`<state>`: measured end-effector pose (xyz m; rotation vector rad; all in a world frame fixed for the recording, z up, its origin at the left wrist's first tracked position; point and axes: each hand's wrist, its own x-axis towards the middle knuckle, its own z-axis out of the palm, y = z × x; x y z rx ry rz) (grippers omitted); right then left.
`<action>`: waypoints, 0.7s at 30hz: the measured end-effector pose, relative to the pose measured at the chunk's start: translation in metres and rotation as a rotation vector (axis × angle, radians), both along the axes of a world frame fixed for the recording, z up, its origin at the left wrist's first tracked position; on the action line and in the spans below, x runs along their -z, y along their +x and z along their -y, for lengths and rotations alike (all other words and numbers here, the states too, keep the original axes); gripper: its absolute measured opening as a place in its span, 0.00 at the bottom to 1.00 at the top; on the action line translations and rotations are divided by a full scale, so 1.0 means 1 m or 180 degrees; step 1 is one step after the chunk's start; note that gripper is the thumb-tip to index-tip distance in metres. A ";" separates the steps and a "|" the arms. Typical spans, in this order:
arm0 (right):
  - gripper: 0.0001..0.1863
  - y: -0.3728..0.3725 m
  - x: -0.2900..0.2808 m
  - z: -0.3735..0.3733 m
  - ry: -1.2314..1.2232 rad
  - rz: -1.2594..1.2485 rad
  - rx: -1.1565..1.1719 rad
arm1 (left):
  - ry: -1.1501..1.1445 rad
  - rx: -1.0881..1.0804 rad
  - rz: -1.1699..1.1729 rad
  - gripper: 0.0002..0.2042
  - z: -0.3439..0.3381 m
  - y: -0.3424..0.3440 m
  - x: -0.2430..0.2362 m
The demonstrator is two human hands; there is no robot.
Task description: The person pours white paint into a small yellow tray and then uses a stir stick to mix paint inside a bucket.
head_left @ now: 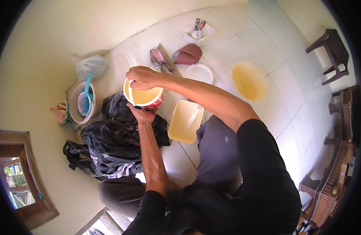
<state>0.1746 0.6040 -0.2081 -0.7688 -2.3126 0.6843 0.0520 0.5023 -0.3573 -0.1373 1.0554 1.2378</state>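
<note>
A paint bucket (159, 100) with a white rim and red markings is tilted in front of me, yellowish paint (147, 95) showing inside. My right hand (143, 77) is closed at the far rim, by the white handle (130, 93); whether it grips rim or handle is hard to tell. Beneath the near side, my left hand (143, 114) supports the bucket, its fingers partly hidden. Just right of the bucket, a cream rectangular tray (178, 127) sits on the floor, with a pale streak inside. A round white lid (199, 73) lies beyond my right forearm.
Black plastic sheeting (110, 137) lies at left, beside a pail (74, 103) holding a blue-handled dipper (87, 88). Farther off are trowels (160, 58), a brown curved piece (187, 55) and a container of scrapers (200, 35). A yellow round shape (249, 80) and dark stool (333, 51) are at right.
</note>
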 end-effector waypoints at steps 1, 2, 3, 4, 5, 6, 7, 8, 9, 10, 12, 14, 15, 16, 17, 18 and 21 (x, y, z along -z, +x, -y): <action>0.15 0.002 0.000 -0.004 0.0044 0.0026 -0.0004 | 0.0035 -0.0029 -0.0014 0.59 0.000 0.006 -0.002; 0.15 0.002 -0.004 -0.004 0.0096 0.0041 -0.0053 | -0.0071 -0.0104 -0.0011 0.59 0.002 0.004 0.000; 0.16 0.003 -0.006 0.000 0.0045 0.0100 0.0022 | -0.0175 -0.0180 -0.0009 0.59 0.005 0.003 0.001; 0.16 0.005 -0.009 0.001 0.0188 0.0141 -0.0037 | -0.0279 -0.0260 -0.0008 0.59 0.008 0.002 0.004; 0.16 0.009 -0.009 -0.001 0.0320 0.0187 -0.0085 | -0.0328 -0.0546 -0.0241 0.52 0.014 0.011 -0.003; 0.16 0.016 -0.008 -0.001 0.0444 0.0252 -0.0122 | -0.0369 -0.0797 -0.0483 0.46 0.020 0.022 -0.010; 0.17 0.022 -0.008 -0.003 0.0605 0.0231 -0.0138 | -0.0312 -0.1061 -0.0830 0.41 0.027 0.031 -0.013; 0.16 0.029 -0.013 -0.001 0.0866 0.0213 -0.0023 | -0.0251 -0.1323 -0.1176 0.36 0.035 0.041 -0.019; 0.16 0.038 -0.021 0.003 0.1126 0.0189 0.0072 | 0.0033 -0.2012 -0.1470 0.22 0.036 0.058 -0.036; 0.16 0.050 -0.035 0.007 0.1407 0.0173 0.0183 | 0.0674 -0.1810 -0.1745 0.19 0.041 0.073 -0.054; 0.15 0.078 -0.065 0.013 0.0925 0.0640 0.0426 | 0.1964 -0.1368 -0.2242 0.14 0.051 0.100 -0.096; 0.12 0.108 -0.093 0.020 0.0546 0.0929 0.0700 | 0.2740 -0.0964 -0.2408 0.11 0.044 0.123 -0.155; 0.12 0.130 -0.102 0.025 0.0439 0.0785 0.0673 | 0.3100 -0.0456 -0.2453 0.09 0.036 0.128 -0.179; 0.12 0.144 -0.129 0.043 -0.0130 0.1148 0.0736 | 0.3437 0.0018 -0.2502 0.06 0.026 0.128 -0.206; 0.13 0.163 -0.133 0.052 -0.0199 0.0993 0.0633 | 0.3864 0.0449 -0.3112 0.12 0.015 0.132 -0.241; 0.13 0.183 -0.141 0.067 -0.0631 0.1005 0.0670 | 0.4246 0.0882 -0.3582 0.13 0.002 0.136 -0.271; 0.12 0.221 -0.156 0.106 -0.2065 0.1245 0.0489 | 0.4526 0.2321 -0.4493 0.15 -0.025 0.141 -0.351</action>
